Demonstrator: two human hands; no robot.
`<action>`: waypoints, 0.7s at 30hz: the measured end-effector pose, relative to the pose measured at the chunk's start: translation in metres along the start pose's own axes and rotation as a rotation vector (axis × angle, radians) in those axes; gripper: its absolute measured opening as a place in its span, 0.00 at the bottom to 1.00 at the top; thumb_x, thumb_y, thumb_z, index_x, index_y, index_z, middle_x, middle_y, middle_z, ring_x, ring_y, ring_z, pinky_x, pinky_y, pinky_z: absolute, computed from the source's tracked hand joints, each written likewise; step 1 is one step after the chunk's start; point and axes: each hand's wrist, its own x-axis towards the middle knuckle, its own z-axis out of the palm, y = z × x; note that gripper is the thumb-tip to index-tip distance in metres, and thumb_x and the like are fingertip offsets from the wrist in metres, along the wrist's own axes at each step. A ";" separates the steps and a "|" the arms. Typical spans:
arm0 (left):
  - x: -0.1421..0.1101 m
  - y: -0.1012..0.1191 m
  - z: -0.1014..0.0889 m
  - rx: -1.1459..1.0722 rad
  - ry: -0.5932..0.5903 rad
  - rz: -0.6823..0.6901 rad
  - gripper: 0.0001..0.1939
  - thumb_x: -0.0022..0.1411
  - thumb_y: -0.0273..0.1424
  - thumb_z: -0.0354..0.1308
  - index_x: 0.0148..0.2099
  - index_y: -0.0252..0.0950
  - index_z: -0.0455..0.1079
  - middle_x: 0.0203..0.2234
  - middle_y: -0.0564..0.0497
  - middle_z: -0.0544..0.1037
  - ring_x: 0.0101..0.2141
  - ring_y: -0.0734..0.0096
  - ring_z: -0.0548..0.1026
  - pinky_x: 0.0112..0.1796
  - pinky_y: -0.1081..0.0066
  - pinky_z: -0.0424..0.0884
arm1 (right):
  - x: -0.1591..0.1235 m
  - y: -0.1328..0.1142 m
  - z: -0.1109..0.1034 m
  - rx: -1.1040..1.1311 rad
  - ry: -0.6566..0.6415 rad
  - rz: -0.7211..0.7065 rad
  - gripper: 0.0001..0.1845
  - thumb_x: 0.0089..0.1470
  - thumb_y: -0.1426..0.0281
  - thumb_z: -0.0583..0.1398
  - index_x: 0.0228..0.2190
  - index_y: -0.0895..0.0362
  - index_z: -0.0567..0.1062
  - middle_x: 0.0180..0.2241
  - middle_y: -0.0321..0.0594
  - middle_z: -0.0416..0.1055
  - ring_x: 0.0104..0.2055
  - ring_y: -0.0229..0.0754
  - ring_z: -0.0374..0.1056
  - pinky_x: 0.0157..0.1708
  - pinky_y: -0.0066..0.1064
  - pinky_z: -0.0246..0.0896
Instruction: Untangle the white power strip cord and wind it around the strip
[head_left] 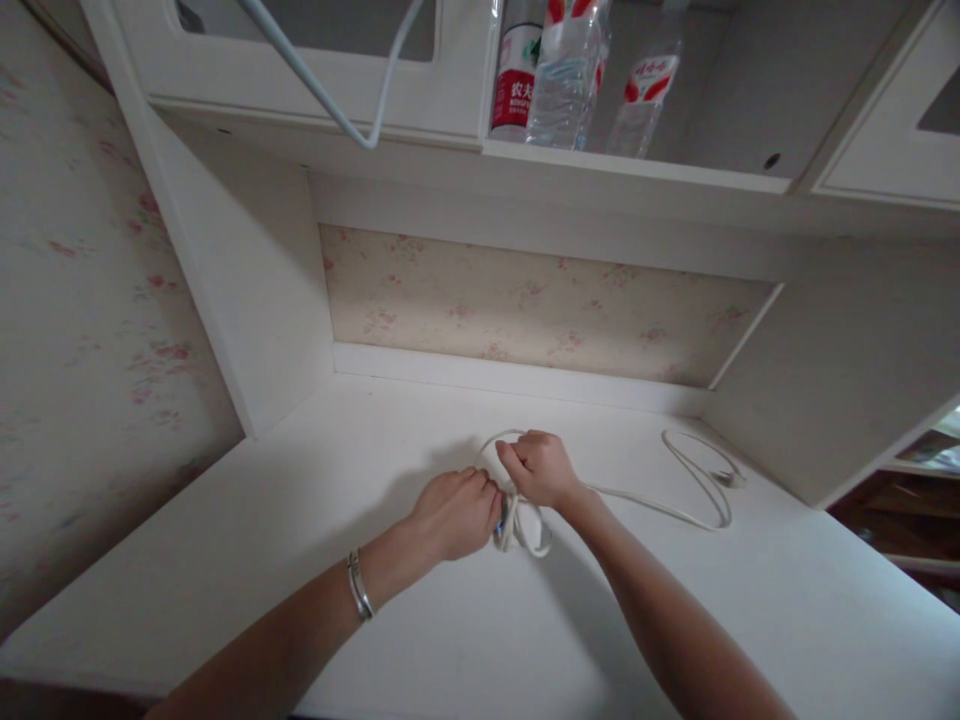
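A white power cord (517,515) is gathered in loops between my two hands above the white desk. My left hand (457,512), with a silver bracelet at the wrist, is closed around the left side of the bundle. Something small and blue (499,525) peeks out beside its fingers. My right hand (538,468) is closed on the cord at the top of the bundle, thumb pressed to the fingers. A white piece (531,525) shows among the loops; its kind is partly hidden. The cord's tail runs right across the desk to a plug (731,478).
The white desk (285,530) has side panels and a floral back wall (510,305). Overhead, a shelf holds plastic bottles (566,85). A pale blue bent rod or tube (315,85) hangs in front of the upper left cabinet.
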 end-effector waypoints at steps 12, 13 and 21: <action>-0.028 0.012 -0.042 -0.243 -0.087 0.104 0.16 0.51 0.36 0.56 0.42 0.36 0.62 0.38 0.46 0.71 0.39 0.61 0.69 0.43 0.64 0.66 | 0.001 0.017 0.019 0.479 -0.066 0.384 0.30 0.58 0.57 0.46 0.09 0.57 0.61 0.11 0.32 0.51 0.16 0.32 0.53 0.21 0.25 0.46; -0.028 0.012 -0.041 -0.238 -0.093 0.107 0.18 0.49 0.35 0.57 0.42 0.36 0.62 0.39 0.46 0.71 0.40 0.61 0.69 0.43 0.65 0.66 | 0.001 0.017 0.019 0.494 -0.069 0.395 0.30 0.57 0.56 0.46 0.09 0.57 0.61 0.11 0.32 0.51 0.16 0.32 0.52 0.21 0.25 0.46; -0.031 0.005 -0.045 -0.160 -0.036 0.121 0.23 0.52 0.33 0.57 0.51 0.40 0.59 0.43 0.50 0.73 0.43 0.62 0.70 0.45 0.64 0.65 | -0.014 0.021 0.032 0.626 -0.095 0.527 0.31 0.57 0.54 0.45 0.12 0.58 0.65 0.13 0.34 0.59 0.19 0.34 0.57 0.24 0.26 0.52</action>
